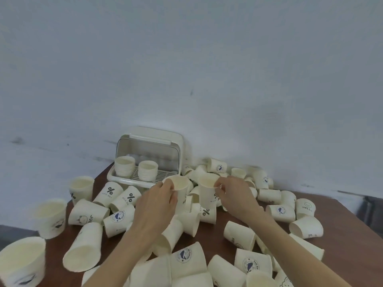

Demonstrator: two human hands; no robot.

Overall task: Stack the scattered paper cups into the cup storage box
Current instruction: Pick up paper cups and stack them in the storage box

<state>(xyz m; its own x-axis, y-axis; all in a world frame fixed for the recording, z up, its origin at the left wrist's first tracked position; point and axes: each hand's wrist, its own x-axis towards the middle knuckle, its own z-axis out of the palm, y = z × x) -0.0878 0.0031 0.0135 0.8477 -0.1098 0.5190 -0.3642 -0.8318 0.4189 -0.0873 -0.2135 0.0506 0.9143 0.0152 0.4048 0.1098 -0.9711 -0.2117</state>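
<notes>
Left hand (157, 200) pinches one upright paper cup (179, 188) by the rim, right hand (234, 192) grips another cup (208, 190). Storage box (165, 141) behind them sits open with two stacks (135, 169) inside.

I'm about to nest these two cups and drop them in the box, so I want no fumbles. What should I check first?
1. Left hand grips the left cup at its rim: ok.
2. Right hand pinches the right cup at its rim: ok.
3. Both cups mouth up for nesting: ok.
4. Box lid open: ok.
5. Two stacks inside; free tray space to their right: ok.
6. Held cups empty inside: cannot tell.
</notes>
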